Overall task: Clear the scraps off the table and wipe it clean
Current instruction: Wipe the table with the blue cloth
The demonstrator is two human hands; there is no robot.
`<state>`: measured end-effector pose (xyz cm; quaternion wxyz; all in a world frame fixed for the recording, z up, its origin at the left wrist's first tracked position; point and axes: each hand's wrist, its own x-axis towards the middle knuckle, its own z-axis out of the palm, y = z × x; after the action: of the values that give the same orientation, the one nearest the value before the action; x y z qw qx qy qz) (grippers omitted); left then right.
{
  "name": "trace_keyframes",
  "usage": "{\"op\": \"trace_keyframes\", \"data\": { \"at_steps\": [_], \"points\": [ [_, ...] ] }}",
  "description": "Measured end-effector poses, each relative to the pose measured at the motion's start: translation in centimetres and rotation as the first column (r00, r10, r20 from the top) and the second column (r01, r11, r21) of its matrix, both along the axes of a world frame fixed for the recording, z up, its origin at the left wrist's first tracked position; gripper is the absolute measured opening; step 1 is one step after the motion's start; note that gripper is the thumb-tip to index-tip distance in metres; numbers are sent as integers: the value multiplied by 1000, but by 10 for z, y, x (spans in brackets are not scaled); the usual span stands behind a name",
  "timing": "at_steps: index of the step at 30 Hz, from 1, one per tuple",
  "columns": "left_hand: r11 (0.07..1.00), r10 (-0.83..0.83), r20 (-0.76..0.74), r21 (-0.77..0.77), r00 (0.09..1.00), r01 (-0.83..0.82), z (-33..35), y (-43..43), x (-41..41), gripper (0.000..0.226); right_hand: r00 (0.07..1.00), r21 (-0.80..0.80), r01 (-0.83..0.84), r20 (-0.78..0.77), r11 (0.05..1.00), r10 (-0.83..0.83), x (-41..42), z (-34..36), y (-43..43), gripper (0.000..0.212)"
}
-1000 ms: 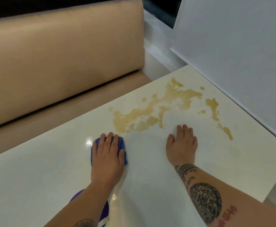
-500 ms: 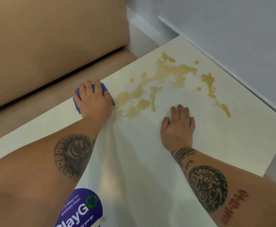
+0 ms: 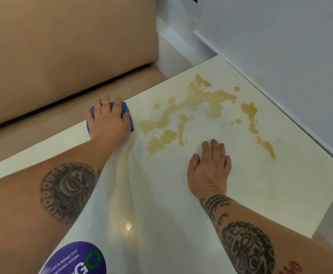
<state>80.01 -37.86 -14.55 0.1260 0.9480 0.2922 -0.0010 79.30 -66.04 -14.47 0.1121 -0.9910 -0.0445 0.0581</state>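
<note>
Head view, wiping stage. Left hand (image 3: 108, 119) lies flat on the blue cloth (image 3: 129, 117), fingers spread and pressing it down rather than curled round it; the cloth sits at the table's (image 3: 280, 194) far edge, next to the bench (image 3: 63, 46). Cloth corner is just beside the near-left tip of the spill (image 3: 191, 111), possibly touching it; I cannot tell contact for sure.

Change from a second ago: the left hand and cloth were nearer the person and below the spill; they have since travelled up and away to the far edge. From half a second ago the cloth's place against the spill is almost the same, so the stroke seems to have paused or be turning at the edge.

Right hand (image 3: 209, 169) is flat on bare table, fingers extended and holding nothing, just below the spill. Its position relative to the spill is unchanged; it looks like a brace.

Spill outline looks the same in all three frames: tan branching pool, with separate patches toward the wall (image 3: 280, 46). No scraps visible on the table.

Judgement: the cloth is now lined up at the spill's left end, but no liquid has been taken up yet. Main wiping is still to do. A sideways pass toward the wall seems the next need. Risk: pushing liquid off the far edge onto the bench.
</note>
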Motion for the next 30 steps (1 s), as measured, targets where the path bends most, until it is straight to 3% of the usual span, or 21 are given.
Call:
{"op": "trace_keyframes", "data": {
  "at_steps": [7,11,14,16,18,20,22,25,28,30],
  "points": [
    [999,-6,3,53,1000,6,1,-44,-8,60,1000,-14,0,-17,1000,-1,2,1,-1,59],
    [1000,-2,-39,-28,999,0,11,-107,-34,62,1000,-3,12,-28,1000,-12,1,4,1,59],
    [982,-7,-90,-187,996,-10,18,-145,-44,67,1000,19,12,-22,1000,-11,-1,6,1,59],
    [910,22,-103,-410,994,-62,31,-149,-39,68,1000,37,10,-22,999,-9,0,5,-1,59],
    [793,103,3,-603,995,-80,47,-136,-41,61,1000,60,7,-19,998,-6,0,4,-3,58],
    [700,305,158,-706,939,-108,54,-108,-55,54,1000,85,6,-7,996,-5,-1,3,-4,57],
    [796,382,239,-575,893,-186,46,-69,-75,51,1000,139,11,6,990,-12,-2,3,-6,56],
    [953,239,159,-229,958,-200,21,-27,-103,52,998,254,-12,67,967,-5,-6,10,-3,51],
    [981,166,91,-117,982,-155,7,-27,-116,45,966,407,-244,180,880,185,-17,32,34,44],
    [982,177,106,-89,978,-168,6,-32,-114,49,927,384,-367,72,847,369,-23,43,72,47]
  ]
}}
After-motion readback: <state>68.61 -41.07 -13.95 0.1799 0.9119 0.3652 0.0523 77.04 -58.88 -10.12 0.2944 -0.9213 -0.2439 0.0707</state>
